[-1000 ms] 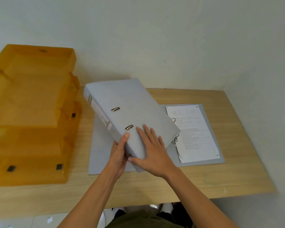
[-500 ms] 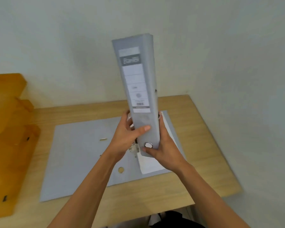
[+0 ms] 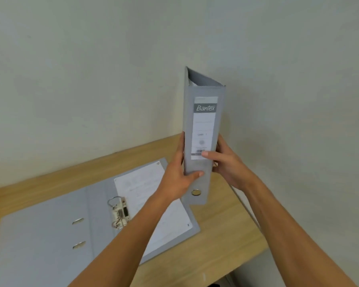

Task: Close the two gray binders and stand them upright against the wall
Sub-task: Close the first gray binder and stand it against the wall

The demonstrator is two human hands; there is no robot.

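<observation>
Both hands clamp closed binder (image 3: 203, 129) upright: left hand (image 3: 177, 179) and right hand (image 3: 226, 164) at spine edges. Open binder (image 3: 50, 235) flat below left hand on tabletop (image 3: 222, 235); wall (image 3: 288, 100) near behind.

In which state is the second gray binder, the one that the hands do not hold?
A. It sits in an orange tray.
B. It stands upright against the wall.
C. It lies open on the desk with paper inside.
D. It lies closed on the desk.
C: the open binder lies flat on the desk, its ring mechanism exposed and a printed sheet on its right half.
</observation>
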